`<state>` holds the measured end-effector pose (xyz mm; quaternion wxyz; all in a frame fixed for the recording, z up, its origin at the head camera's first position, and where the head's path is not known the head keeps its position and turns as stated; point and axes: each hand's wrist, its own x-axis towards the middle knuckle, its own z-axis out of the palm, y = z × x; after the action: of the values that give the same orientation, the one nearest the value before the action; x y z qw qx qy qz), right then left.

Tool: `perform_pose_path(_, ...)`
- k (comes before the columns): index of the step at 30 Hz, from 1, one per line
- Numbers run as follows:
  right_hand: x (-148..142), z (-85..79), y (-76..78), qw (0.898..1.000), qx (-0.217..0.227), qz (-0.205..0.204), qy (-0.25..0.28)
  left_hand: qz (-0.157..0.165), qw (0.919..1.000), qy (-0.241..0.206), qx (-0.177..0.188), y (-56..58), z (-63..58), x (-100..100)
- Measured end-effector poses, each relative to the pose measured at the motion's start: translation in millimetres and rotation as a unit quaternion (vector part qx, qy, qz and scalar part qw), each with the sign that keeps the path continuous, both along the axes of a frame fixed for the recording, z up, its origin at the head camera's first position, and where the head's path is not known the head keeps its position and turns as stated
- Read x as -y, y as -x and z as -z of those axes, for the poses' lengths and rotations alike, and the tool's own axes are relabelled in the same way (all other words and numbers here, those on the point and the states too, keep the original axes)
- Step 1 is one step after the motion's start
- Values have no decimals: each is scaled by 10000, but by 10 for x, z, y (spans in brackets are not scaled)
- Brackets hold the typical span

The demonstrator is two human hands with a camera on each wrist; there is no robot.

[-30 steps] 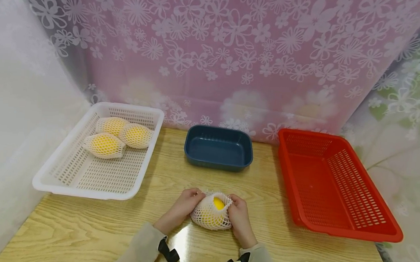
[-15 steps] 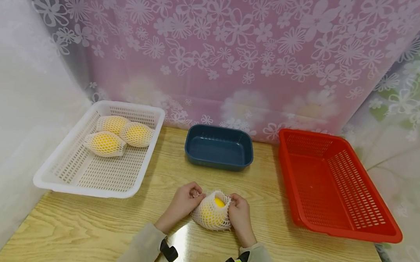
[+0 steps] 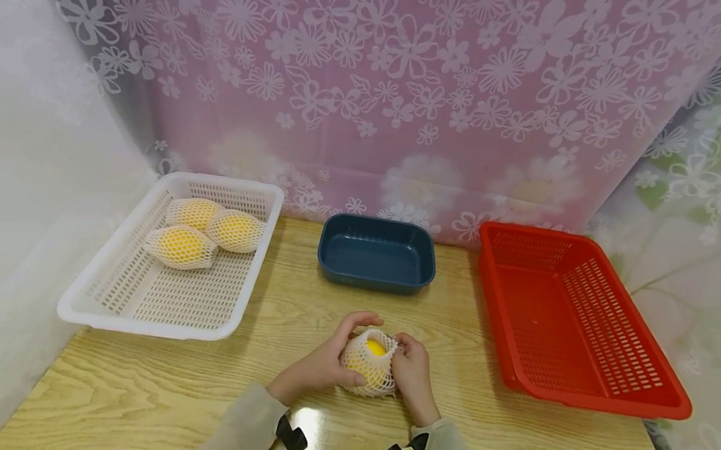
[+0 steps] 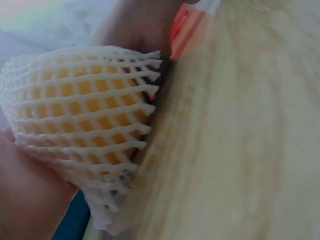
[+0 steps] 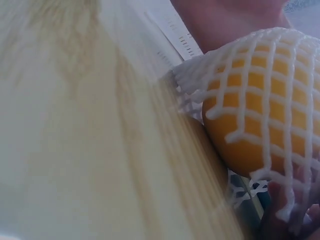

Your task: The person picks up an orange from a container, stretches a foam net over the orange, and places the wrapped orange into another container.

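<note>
A smooth yellow fruit (image 3: 376, 347) sits low over the table in a white foam net sleeve (image 3: 371, 374), its bare top showing through the sleeve's opening. My left hand (image 3: 324, 364) grips the fruit through the net from the left, thumb on the near side and fingers around the far side. From the right, my right hand (image 3: 411, 371) pinches the net by its open edge. In the left wrist view the net's cut end (image 4: 145, 107) flares out near the wood. The right wrist view shows bare fruit skin (image 5: 230, 150) below the mesh.
Several things stand around: a white slotted basket (image 3: 168, 329) at left with three net-wrapped yellow fruits (image 3: 181, 247), a dark blue tub (image 3: 377, 259) behind the hands, and a red slotted basket (image 3: 550, 314) at right. Floral cloth (image 3: 366, 104) hangs behind the wooden table (image 3: 148, 390).
My left hand has gone from pinching the net's left edge to wrapping around the fruit, thumb now across its near side. The right hand keeps its hold almost unmoved.
</note>
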<state>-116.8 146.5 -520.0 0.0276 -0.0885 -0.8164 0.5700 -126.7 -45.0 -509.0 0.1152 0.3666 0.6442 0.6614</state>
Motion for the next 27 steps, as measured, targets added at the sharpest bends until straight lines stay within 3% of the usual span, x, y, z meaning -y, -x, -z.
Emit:
perform_pose_path(2, -1, 0, 1, 9999, -67, 7, -78, -65, 9996, 277, 68, -23, 9, -30)
perform_pose_path(4, -1, -1, -1, 9998, -138, -18, -137, -352, 9968, 719, -21, -39, 31, -53)
perform_pose_path(8, -3, 3, -11, 9994, -195, -30, -279, -874, 9826, 1567, -486, -45, 81, -71)
perform_pose_path(12, -2, 5, -23, 9991, -245, -21, -347, -832, 9820, 1596, -579, -34, 125, -59)
perform_pose_path(18, 4, 6, -49, 9985, -389, 71, -370, -674, 9822, 1744, -154, -33, 196, -6)
perform_pose_path(27, -4, 94, -66, 9860, -1229, 530, -991, -680, 9743, 2129, -286, 15, 246, 21)
